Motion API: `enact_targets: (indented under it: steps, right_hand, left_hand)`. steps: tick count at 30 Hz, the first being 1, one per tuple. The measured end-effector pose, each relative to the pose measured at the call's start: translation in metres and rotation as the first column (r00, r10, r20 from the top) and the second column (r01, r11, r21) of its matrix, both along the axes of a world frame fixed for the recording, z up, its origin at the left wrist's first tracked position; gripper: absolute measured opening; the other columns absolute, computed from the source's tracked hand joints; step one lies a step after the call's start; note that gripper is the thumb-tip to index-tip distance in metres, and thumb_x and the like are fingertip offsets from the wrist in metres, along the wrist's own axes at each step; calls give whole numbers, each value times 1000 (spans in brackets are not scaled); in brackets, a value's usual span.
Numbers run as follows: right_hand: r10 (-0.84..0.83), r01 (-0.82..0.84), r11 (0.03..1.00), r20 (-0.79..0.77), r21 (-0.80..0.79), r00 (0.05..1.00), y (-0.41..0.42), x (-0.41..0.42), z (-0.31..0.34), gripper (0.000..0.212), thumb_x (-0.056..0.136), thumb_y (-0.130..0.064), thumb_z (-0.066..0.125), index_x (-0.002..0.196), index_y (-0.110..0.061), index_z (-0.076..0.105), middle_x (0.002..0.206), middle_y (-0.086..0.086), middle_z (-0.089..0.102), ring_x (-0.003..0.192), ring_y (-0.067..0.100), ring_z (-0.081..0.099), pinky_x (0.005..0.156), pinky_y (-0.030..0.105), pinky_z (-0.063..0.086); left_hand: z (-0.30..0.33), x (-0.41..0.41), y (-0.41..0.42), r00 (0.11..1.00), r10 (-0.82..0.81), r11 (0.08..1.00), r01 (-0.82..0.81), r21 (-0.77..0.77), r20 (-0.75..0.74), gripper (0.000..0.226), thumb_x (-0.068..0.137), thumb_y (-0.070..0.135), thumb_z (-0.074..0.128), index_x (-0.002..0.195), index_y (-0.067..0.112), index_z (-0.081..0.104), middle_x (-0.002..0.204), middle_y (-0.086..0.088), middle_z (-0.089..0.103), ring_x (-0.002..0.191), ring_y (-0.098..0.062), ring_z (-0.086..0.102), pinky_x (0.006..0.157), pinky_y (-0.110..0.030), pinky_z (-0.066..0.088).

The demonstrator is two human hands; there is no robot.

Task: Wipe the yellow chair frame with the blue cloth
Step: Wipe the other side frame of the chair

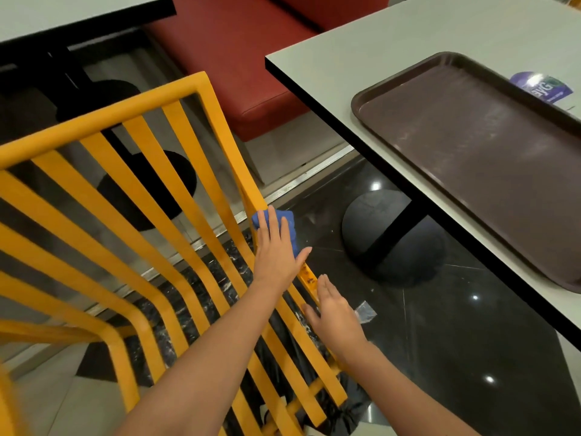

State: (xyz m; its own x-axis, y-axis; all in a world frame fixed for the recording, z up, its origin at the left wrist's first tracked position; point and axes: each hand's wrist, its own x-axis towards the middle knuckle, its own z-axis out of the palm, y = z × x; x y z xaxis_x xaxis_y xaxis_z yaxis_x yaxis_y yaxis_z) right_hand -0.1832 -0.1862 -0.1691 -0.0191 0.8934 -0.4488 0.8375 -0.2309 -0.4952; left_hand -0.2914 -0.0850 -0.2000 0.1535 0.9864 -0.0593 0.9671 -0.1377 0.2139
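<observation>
One yellow chair frame [132, 196] fills the left half of what I can see, tipped so its slatted back runs from ten o'clock down toward five o'clock. It is painted a warm orange-yellow; a thick rounded outer rail wraps around a row of flat parallel slats that bend together near the lower left. Dark scuff marks speckle the right-hand rail just below the cloth.

Against that right rail, close to the centre of the scene, sits the blue cloth [287, 220], bunched into a small wad. The left hand [276, 250] presses it onto the rail with fingers laid nearly straight over the top and the thumb spread out toward three o'clock, so the cloth is pinned under the hand rather than wrapped in a fist. The right hand [333, 313] lies a little further down the same rail, toward five o'clock, flat and relaxed, its fingers extended along the yellow bar and holding nothing.

Beyond the chair, at about one to three o'clock, a pale grey table [361, 73] with a black edge carries a dark brown tray [471, 152]; a purple packet [540, 86] peeks out behind the tray's far rim. Under the table a round black base [377, 228] stands on glossy dark floor [456, 341]. At twelve o'clock is a red upholstered bench [239, 58], and at eleven o'clock another grey table [63, 14].
</observation>
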Motion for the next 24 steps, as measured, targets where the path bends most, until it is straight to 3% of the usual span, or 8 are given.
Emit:
enact_targets:
  steps: [7,12,15,19,24]
  right_hand:
    - [6,-6,1000,-10,-13,1000,5,2,0,69,96,-39,44,148,-11,8,157,6,15,141,21,23,111,32,29]
    - [9,-9,1000,3,-8,1000,5,2,0,70,95,-43,42,148,-10,10,156,6,18,141,22,25,110,32,29]
    - [10,-11,1000,-4,-20,1000,5,1,3,71,95,-44,42,148,-8,11,156,8,18,141,22,23,111,30,27]
    - [15,-16,999,-11,-48,1000,6,2,6,71,95,-44,42,148,-9,9,156,7,17,142,22,22,111,30,26]
    - [-18,17,999,-28,-39,999,5,1,3,68,96,-41,43,148,-10,11,156,6,19,142,21,21,112,30,26]
  left_hand:
    - [-2,0,21,999,38,999,-39,34,34,63,95,11,44,147,6,8,154,-19,-9,139,-39,-16,114,-47,2]
    - [-4,-26,40,985,-99,994,93,49,141,58,91,1,48,143,6,24,156,-14,4,142,-31,-12,114,-45,-3]
    - [-8,-20,10,959,-250,966,256,-30,136,68,83,-11,50,144,9,24,156,-9,5,143,-26,-11,114,-41,-6]
    - [-9,-27,-2,910,-384,920,391,-16,154,70,84,-14,47,145,13,22,157,-4,6,143,-21,-10,113,-34,-7]
    - [-12,-30,22,937,-242,970,244,25,252,58,87,-8,50,140,8,32,154,-11,18,144,-27,-2,113,-38,-8]
